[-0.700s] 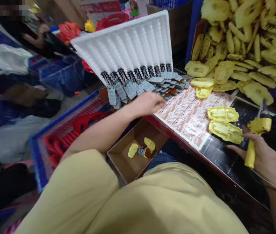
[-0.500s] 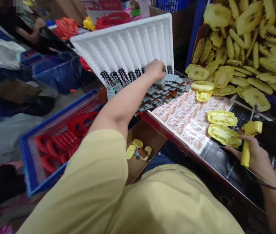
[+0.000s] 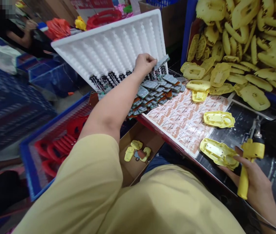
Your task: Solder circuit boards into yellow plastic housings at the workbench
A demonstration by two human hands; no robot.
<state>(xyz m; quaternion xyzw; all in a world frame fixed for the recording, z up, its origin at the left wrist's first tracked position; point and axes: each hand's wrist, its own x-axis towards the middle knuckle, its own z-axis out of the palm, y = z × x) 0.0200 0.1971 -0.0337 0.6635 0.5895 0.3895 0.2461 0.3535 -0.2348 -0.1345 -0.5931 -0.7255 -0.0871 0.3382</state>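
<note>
My left hand (image 3: 144, 66) pinches a flat grey circuit board (image 3: 161, 61) above a stack of similar boards (image 3: 152, 92), by the lower edge of a white foam tray (image 3: 118, 48) that stands tilted. My right hand (image 3: 255, 178) is wrapped around the handle of a yellow soldering gun (image 3: 251, 151), its metal tip pointing away from me. The same hand's fingers touch the near end of a yellow plastic shell half (image 3: 217, 151). A second shell half (image 3: 219, 119) lies just beyond it on the table.
A big heap of yellow shells (image 3: 245, 42) fills the blue-sided bin at the right. Below the table edge, a cardboard box (image 3: 125, 172) holds several yellow pieces. Red rings (image 3: 60, 143) lie in a blue crate (image 3: 28, 169) at left. A person's arm (image 3: 18, 37) shows at the far left.
My left hand has lifted a circuit board off the stack. My right hand has moved nearer to me with the soldering gun, and one shell half has come with it, apart from the other.
</note>
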